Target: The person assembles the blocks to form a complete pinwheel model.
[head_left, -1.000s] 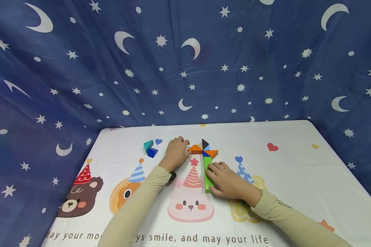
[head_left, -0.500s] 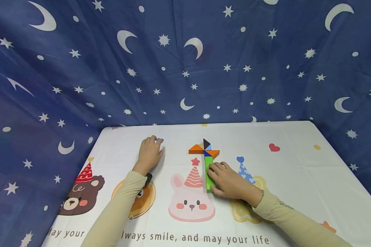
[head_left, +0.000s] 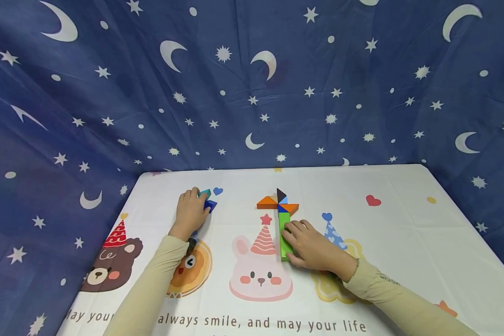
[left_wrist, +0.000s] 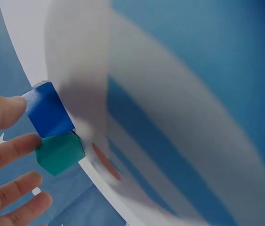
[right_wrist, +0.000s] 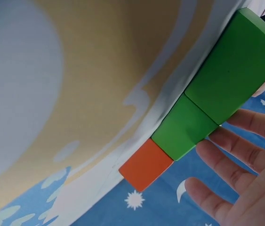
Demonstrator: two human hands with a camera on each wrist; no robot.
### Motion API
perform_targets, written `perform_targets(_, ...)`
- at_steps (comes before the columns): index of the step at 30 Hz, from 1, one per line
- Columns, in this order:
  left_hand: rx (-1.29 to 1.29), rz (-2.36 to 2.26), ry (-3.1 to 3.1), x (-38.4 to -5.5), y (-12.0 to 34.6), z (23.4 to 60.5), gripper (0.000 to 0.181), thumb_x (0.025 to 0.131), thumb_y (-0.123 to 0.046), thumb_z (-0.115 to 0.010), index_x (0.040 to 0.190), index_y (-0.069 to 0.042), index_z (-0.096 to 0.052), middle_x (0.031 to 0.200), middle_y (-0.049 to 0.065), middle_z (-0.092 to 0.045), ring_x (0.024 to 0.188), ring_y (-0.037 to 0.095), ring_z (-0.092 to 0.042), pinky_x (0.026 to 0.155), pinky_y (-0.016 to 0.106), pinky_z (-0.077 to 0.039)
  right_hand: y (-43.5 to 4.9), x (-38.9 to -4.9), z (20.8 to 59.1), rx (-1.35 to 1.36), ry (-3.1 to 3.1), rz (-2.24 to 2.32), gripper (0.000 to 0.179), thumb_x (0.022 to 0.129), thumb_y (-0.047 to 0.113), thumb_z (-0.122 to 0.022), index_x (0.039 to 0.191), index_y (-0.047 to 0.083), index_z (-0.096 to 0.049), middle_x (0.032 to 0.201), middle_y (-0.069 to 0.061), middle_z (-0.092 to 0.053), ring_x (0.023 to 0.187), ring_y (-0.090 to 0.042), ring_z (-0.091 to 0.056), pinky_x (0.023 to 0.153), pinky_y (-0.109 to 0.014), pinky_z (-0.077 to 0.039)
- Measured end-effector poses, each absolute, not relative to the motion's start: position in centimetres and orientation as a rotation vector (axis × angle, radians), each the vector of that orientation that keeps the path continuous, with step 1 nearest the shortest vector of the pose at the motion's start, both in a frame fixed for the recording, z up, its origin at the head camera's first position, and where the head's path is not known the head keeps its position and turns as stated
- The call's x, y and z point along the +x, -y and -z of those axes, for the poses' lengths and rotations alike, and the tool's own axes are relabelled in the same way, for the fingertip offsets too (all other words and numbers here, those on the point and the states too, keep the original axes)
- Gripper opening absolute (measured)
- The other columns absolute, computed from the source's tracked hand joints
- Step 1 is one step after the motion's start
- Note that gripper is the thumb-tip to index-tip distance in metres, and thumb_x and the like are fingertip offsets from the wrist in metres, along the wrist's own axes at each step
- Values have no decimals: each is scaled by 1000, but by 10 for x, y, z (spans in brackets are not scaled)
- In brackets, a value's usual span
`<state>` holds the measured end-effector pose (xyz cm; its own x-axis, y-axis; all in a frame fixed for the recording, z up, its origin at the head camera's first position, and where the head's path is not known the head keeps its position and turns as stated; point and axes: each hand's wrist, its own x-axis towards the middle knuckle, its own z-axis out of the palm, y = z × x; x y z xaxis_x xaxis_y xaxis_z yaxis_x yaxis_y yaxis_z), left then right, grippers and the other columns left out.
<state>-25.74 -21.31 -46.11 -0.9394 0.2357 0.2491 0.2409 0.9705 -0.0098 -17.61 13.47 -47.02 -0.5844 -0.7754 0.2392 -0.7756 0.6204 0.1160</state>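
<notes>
Blue block (head_left: pixel 210 205) and teal block (head_left: pixel 205 192) sit side by side at far left on the white cloth (head_left: pixel 336 196); left hand (head_left: pixel 190 211) on them. I see its thumb against the blue one and index finger near where the two meet; can't tell if that's a firm pinch. Right hand (head_left: pixel 315 247) lies along the green blocks (right_wrist: pixel 233 66), fingers loose, not wrapped round. Pinwheel-shaped cluster (head_left: pixel 281 206) lies off the far end of the green.

To do it well, I'd separate blue from teal before lifting, take one by its side faces, and keep the right hand light so the green doesn't nudge the cluster.

Vs half a second ago: left hand is further left, both loose blocks show again. Right hand and cluster unchanged.
</notes>
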Motion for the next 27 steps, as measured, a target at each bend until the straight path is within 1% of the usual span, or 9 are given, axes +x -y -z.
perform_targets(3, -358, 14, 2877, -259, 213, 462, 35, 82, -27, -70, 106, -3, -65, 110, 21, -54, 104, 37, -54, 94, 49, -42, -135, -176, 470, 1264, 2581, -7, 46, 87, 40, -54, 118, 7, -54, 117, -10, -54, 109, -25, -51, 95, -41, -41)
perform_targets(8, -406, 5, 2901, -259, 211, 463, 31, 81, -28, -72, 100, -3, -67, 111, 20, -54, 104, 36, -53, 93, 48, -43, -135, -176, 470, 1265, 2578, -11, 45, 87, 40, -54, 118, 7, -54, 117, -9, -54, 109, -25, -51, 95, -41, -41)
perform_targets(12, -457, 33, 2906, -258, 210, 463, 28, 79, -28, -74, 94, -6, -68, 109, 18, -54, 105, 34, -52, 94, 48, -43, -135, -175, 470, 1266, 2581, -12, 46, 87, 40, -54, 119, 7, -54, 117, -10, -54, 109, -26, -51, 95, -41, -41)
perform_targets(17, -558, 53, 2889, -255, 207, 463, 25, 78, -29, -75, 91, -8, -69, 109, 17, -56, 107, 33, -53, 96, 47, -42, -135, -176, 469, 1268, 2593, -17, 47, 87, 41, -53, 120, 7, -54, 118, -10, -54, 110, -26, -51, 96, -42, -41)
perform_targets(21, -634, 43, 2895, -251, 197, 462, 24, 80, -29, -73, 94, -11, -69, 105, 14, -60, 102, 32, -56, 95, 47, -43, -136, -176, 469, 1267, 2594, -26, 47, 87, 41, -54, 119, 7, -53, 118, -10, -54, 110, -26, -51, 96, -42, -41)
perform_targets(25, -704, 17, 2929, -247, 184, 460, 25, 82, -30, -71, 99, -13, -68, 95, 9, -62, 92, 28, -60, 94, 46, -43, -135, -176, 469, 1270, 2589, -35, 46, 87, 41, -54, 119, 7, -53, 117, -10, -54, 110, -26, -51, 96, -41, -41)
perform_targets(27, -747, -5, 2933, -245, 178, 459, 26, 82, -30, -71, 102, -13, -67, 92, 7, -63, 89, 26, -61, 94, 45, -43, -135, -176, 469, 1272, 2586, -41, 46, 87, 40, -54, 118, 7, -53, 117, -10, -54, 110, -26, -51, 96, -41, -41)
